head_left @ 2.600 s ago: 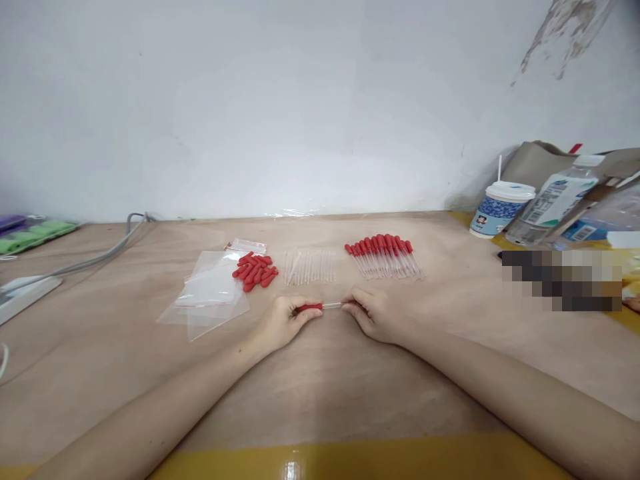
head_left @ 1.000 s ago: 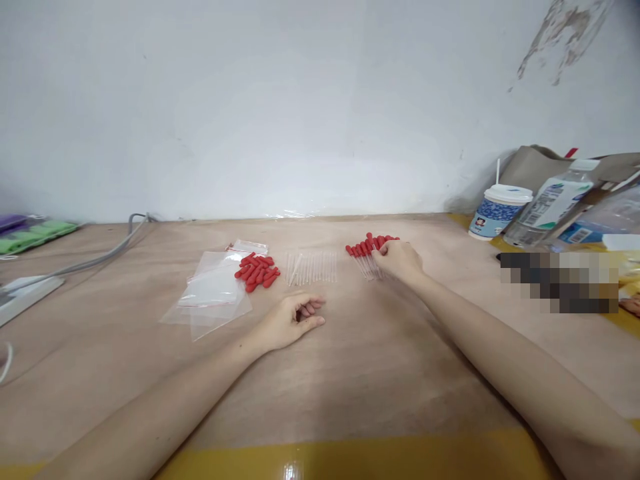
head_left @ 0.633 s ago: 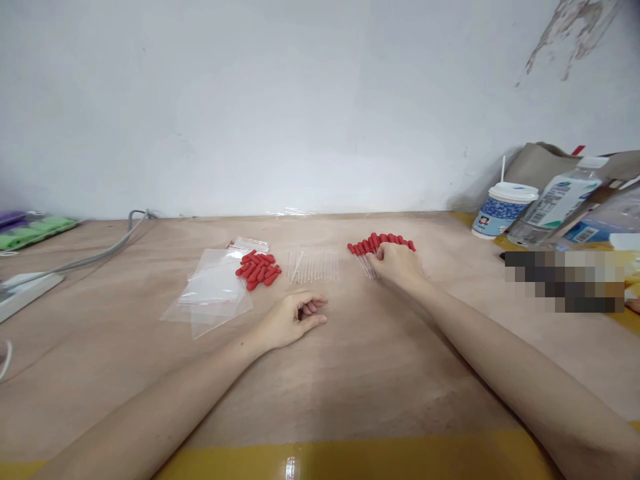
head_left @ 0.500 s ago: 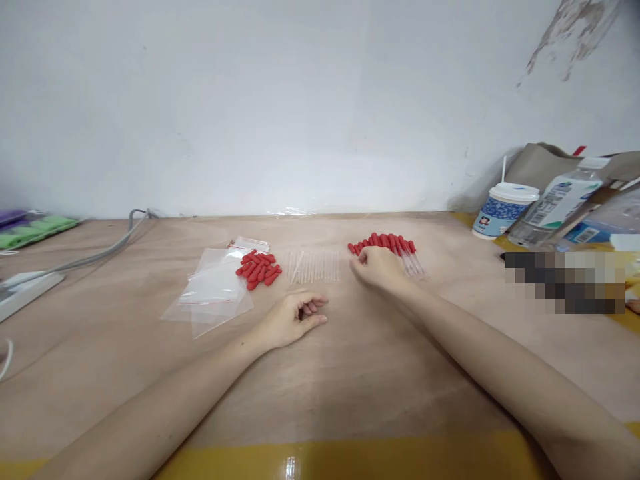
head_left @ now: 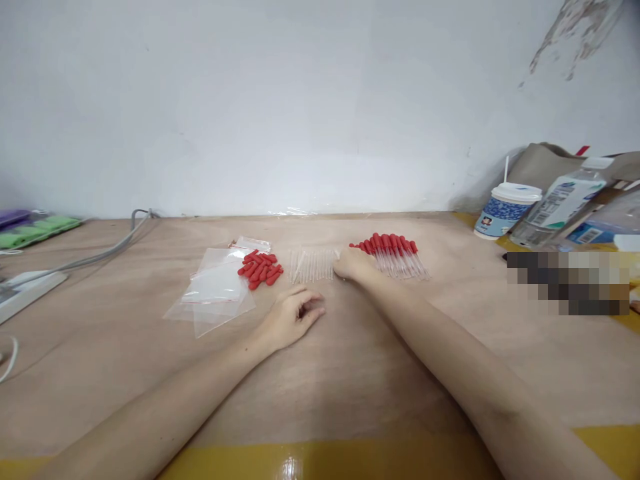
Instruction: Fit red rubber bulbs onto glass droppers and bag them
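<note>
My left hand [head_left: 293, 317] rests on the wooden table [head_left: 350, 373], fingers loosely curled, holding nothing. My right hand [head_left: 353, 265] lies at the right end of a row of clear glass tubes [head_left: 311, 265], its fingertips against them; the fingers are turned away, so their grip is hidden. Left of the tubes is a small pile of red rubber bulbs [head_left: 260, 269]. To the right of my right hand lies a row of finished droppers with red bulbs [head_left: 395, 253].
Clear zip bags [head_left: 213, 293] lie left of the bulbs. A paper cup with a straw [head_left: 505, 210], a plastic bottle [head_left: 557, 203] and a bag sit at the far right. A grey cable [head_left: 100, 253] and a white power strip [head_left: 27, 288] are at the left.
The assembled dropper went from both hands onto the row of droppers. My right hand then slid left from that row to the clear tubes. My left hand stayed put.
</note>
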`<state>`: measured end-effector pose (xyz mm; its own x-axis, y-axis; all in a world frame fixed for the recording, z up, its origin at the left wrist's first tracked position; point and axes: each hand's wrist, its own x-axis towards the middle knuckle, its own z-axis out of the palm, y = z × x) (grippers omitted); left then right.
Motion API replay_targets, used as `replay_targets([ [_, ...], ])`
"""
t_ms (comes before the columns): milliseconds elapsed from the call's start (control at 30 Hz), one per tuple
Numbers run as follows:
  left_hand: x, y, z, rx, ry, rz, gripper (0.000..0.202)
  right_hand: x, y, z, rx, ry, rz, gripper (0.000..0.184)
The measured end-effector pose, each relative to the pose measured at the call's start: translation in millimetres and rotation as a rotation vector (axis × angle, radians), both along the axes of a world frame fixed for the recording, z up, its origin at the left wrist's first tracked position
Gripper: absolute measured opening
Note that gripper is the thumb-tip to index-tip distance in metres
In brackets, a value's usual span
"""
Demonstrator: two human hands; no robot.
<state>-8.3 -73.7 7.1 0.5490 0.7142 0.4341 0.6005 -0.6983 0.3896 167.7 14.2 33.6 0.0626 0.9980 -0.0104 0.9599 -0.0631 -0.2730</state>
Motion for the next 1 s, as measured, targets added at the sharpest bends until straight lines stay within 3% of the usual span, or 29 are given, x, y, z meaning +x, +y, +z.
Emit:
replay_targets([
  [133, -20, 13, 10.0, 0.448, 0.291, 0.293, 0.022, 6, -9, 1.1, 0.045, 0.015, 0.014, 0.03],
  [233, -38, 25, 14.0, 0.548, 0.413, 0.48, 0.022, 16, -24, 3.3, 0.143, 0.042, 0.034, 0.032],
  [333, -49, 32, 12.4, 0.535, 0.454, 0.549, 0.022, 32, -43, 1.0, 0.303, 0.098, 0.092, 0.028],
  [567, -47, 34, 6.6, 0.565, 0.458, 0.514, 0.022, 66, -77, -24.4, 0.634, 0.1, 0.428, 0.021],
  [800, -38, 19, 14.2, 0.563, 0.316, 0.392, 0.024, 71, -80, -37.3, 0.623, 0.197, 0.515, 0.019],
  [900, -23, 4, 14.2, 0.464, 0.167, 0.246, 0.019, 69, -80, -38.7, 0.623, 0.22, 0.541, 0.021],
  [1000, -9, -7, 8.2, 0.213, 0.098, 0.086, 0.014, 69, -80, -39.5, 0.615, 0.217, 0.595, 0.022],
])
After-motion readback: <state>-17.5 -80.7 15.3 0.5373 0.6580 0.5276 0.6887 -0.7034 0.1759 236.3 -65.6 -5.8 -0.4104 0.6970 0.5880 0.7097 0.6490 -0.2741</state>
